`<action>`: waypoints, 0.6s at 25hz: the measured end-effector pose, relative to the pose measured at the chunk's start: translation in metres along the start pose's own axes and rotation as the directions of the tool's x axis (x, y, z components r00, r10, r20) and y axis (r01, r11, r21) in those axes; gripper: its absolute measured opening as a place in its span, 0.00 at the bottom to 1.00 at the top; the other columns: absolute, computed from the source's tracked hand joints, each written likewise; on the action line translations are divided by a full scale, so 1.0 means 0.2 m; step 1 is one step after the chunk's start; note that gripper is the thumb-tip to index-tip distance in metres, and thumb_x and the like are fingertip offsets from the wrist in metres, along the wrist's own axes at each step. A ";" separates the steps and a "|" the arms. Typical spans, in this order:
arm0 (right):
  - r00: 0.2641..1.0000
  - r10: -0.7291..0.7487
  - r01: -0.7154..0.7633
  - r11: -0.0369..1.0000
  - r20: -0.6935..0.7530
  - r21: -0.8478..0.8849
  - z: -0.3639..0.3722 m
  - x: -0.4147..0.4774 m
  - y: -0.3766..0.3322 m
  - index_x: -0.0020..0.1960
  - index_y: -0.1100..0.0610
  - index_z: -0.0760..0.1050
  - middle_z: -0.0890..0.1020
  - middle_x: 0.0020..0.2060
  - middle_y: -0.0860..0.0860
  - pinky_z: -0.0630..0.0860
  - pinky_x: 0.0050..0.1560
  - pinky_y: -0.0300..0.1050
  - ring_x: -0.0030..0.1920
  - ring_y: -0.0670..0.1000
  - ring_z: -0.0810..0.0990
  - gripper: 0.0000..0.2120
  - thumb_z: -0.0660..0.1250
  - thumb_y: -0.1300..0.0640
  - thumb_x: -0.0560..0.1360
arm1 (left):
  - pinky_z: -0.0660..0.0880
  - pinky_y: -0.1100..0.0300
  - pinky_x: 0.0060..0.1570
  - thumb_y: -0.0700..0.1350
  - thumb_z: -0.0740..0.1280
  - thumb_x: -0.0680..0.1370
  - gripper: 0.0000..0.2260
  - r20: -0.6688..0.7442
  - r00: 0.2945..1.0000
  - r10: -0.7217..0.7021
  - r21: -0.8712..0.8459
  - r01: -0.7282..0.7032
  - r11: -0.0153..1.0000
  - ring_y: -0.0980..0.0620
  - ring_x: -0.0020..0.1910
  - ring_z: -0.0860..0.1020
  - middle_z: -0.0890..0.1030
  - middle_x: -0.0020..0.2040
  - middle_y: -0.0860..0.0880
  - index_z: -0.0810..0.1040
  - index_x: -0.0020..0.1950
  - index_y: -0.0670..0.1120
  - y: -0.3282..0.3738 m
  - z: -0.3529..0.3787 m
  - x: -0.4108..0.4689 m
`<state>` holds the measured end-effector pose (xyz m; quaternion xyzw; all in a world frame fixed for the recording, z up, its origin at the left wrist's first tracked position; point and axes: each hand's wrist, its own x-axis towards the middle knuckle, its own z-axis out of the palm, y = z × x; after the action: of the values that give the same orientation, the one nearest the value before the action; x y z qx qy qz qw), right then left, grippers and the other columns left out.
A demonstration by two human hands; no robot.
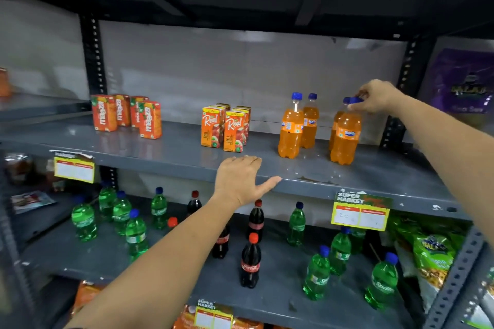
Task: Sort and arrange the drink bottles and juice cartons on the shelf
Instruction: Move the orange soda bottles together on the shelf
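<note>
On the grey middle shelf [347, 181] stand several orange Maaza cartons [125, 116] at the left and several Real apple cartons [226, 128] in the middle. Two orange Fanta bottles [298, 125] stand right of them. Further right is another pair of Fanta bottles [344, 136], upright, and my right hand [377, 96] pinches the blue cap of the front one. My left hand [240, 179] lies flat on the shelf's front edge, fingers apart, holding nothing.
The lower shelf [187, 291] carries scattered green Sprite bottles [316, 275] and dark Coca-Cola bottles [250, 262]. Green snack bags [433, 256] fill its right end, a purple bag [465, 83] sits upper right. Yellow price tags [359, 212] hang on the shelf edges. Black uprights [93, 56] frame the bay.
</note>
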<state>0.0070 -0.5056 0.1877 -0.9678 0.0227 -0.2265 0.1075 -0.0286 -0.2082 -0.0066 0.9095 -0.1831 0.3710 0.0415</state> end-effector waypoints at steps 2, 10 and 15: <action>0.998 -0.034 0.031 0.998 -0.053 -0.063 0.03 0.00 -0.02 0.61 0.65 0.74 0.80 0.53 0.62 0.74 0.49 0.50 0.51 0.60 0.78 0.24 0.70 0.50 0.72 | 0.73 0.52 0.55 0.70 0.45 0.73 0.38 0.023 1.000 0.005 -0.022 -0.005 1.000 0.48 0.55 0.79 0.82 0.57 0.47 0.79 0.59 0.44 -0.01 -0.01 0.00; 0.888 -0.312 0.298 0.950 -0.338 -0.095 0.12 -0.05 -0.34 0.54 0.61 0.76 0.80 0.51 0.60 0.77 0.50 0.54 0.53 0.60 0.77 0.15 0.67 0.52 0.74 | 0.64 0.48 0.68 0.69 0.50 0.74 0.35 -0.004 1.000 0.006 0.029 -0.006 1.000 0.47 0.65 0.73 0.80 0.62 0.46 0.75 0.63 0.42 -0.24 -0.02 -0.10; 0.879 -0.384 0.407 0.913 -0.282 0.025 0.18 -0.06 -0.69 0.50 0.60 0.79 0.82 0.48 0.60 0.74 0.51 0.49 0.50 0.59 0.79 0.12 0.69 0.52 0.72 | 0.57 0.48 0.72 0.71 0.42 0.72 0.41 0.104 0.994 -0.045 0.139 0.030 0.990 0.48 0.70 0.68 0.75 0.67 0.46 0.70 0.68 0.44 -0.61 -0.12 -0.17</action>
<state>0.0120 -0.3636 0.1820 -0.9065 -0.1703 -0.3745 0.0953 -0.0222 -0.0789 -0.0040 0.9319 -0.1421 0.3328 -0.0240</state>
